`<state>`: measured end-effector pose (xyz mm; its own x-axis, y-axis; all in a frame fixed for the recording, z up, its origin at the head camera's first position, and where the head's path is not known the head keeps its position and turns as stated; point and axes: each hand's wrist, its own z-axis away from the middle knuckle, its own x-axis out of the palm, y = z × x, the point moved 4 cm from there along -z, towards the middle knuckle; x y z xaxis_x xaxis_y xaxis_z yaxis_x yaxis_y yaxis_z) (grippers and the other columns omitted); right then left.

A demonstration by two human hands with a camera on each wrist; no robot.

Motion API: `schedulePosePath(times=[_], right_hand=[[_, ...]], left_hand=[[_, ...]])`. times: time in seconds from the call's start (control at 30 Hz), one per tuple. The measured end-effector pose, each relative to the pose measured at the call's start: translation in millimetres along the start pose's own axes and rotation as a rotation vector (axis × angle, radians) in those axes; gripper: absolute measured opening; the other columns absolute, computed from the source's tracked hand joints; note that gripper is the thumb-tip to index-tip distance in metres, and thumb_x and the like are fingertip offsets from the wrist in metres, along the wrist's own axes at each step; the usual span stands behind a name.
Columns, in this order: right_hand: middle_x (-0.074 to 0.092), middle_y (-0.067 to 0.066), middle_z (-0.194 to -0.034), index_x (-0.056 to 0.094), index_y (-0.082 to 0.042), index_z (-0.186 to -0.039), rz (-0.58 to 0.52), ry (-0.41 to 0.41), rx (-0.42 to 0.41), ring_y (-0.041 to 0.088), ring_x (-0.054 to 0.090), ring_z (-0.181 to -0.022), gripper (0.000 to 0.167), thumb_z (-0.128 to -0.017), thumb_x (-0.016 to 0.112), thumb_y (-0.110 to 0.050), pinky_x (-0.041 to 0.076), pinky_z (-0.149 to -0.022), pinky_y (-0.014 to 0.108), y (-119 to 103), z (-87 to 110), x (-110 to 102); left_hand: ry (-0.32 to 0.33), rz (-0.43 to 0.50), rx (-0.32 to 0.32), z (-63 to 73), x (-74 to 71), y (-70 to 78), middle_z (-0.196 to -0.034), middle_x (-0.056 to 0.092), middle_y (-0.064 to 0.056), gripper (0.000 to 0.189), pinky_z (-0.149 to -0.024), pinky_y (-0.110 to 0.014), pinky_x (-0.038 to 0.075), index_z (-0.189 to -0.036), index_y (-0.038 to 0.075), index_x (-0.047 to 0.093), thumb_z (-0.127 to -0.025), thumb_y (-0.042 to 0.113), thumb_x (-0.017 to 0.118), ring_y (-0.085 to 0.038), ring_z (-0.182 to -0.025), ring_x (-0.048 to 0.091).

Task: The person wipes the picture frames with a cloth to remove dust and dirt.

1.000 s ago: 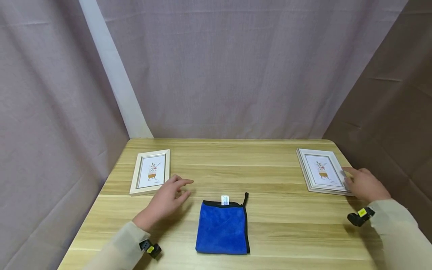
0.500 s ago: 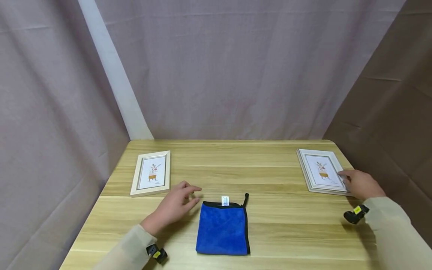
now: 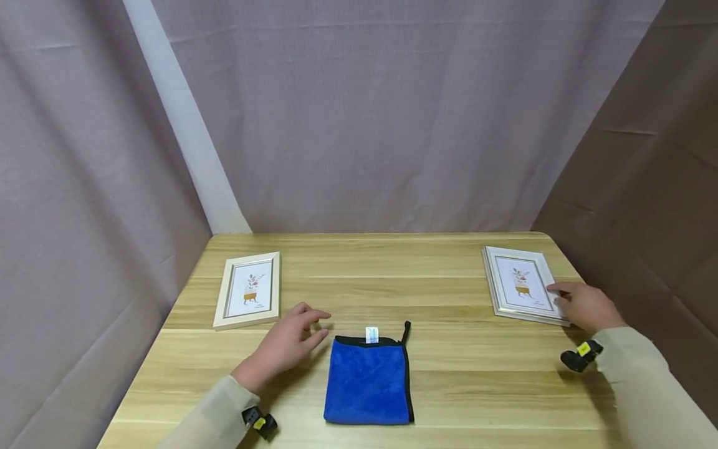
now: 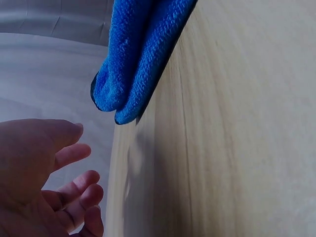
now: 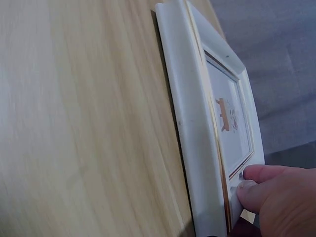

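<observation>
My right hand (image 3: 586, 307) holds the right edge of a white picture frame (image 3: 551, 269), which lies face up at the table's right side. In the right wrist view, thumb and index finger rest on the white frame's border (image 5: 190, 113), near its lower corner; the other fingers are mostly hidden. My left hand (image 3: 285, 343) hovers over the wood with loosely bent fingers and nothing in them. Just to its right lies a folded blue cloth (image 3: 367, 383) with black edging, a white label and a black loop. The left wrist view shows this cloth (image 4: 140, 54) beyond the fingers.
A cream picture frame (image 3: 275, 280) with a similar plant print lies on the left of the wooden table (image 3: 381, 274), behind my left hand. Grey-mauve curtains (image 3: 364, 125) stand behind and left; a brown one (image 3: 645, 206) closes off the right side.
My right hand has moved left, and its fingers reach further onto the white picture frame, which has shifted slightly left. My left hand has moved a little right and down, toward the blue cloth.
</observation>
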<state>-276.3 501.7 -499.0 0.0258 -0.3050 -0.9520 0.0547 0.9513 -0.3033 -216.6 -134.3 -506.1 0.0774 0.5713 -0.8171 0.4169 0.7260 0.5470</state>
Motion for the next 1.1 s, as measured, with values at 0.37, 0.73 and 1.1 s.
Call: schedulePosePath(times=[0.37,0.73,1.1], right_hand=[[0.07,0.036,-0.127,0.072,0.009,-0.131,-0.01,0.037,-0.151,0.045,0.068,-0.104,0.036,-0.101,0.068,-0.01,0.053,-0.088,0.064,-53.2,-4.1,12.8],[0.073,0.031,-0.124,0.074,0.007,-0.131,-0.06,0.022,-0.177,0.039,0.067,-0.101,0.035,-0.101,0.069,-0.01,0.054,-0.09,0.063,-111.8,-8.1,29.5],[0.074,0.027,-0.125,0.077,0.003,-0.131,-0.109,0.012,-0.203,0.035,0.068,-0.104,0.032,-0.102,0.071,-0.01,0.054,-0.095,0.06,-176.2,-16.8,49.4]], left_hand=[[-0.011,0.009,-0.031,-2.7,-1.3,-4.9,-0.112,0.066,-0.002,0.033,-0.076,-0.033,0.053,-0.137,0.014,0.077,-0.106,0.023,0.077,-0.009,-0.087,0.057],[-0.017,0.026,-0.052,-5.1,-0.2,-9.5,-0.112,0.067,-0.004,0.032,-0.078,-0.035,0.054,-0.136,0.013,0.077,-0.105,0.022,0.077,-0.011,-0.088,0.058],[-0.016,0.022,-0.053,-7.9,3.7,-12.6,-0.111,0.067,-0.002,0.031,-0.077,-0.034,0.053,-0.136,0.013,0.078,-0.105,0.022,0.077,-0.009,-0.086,0.057]])
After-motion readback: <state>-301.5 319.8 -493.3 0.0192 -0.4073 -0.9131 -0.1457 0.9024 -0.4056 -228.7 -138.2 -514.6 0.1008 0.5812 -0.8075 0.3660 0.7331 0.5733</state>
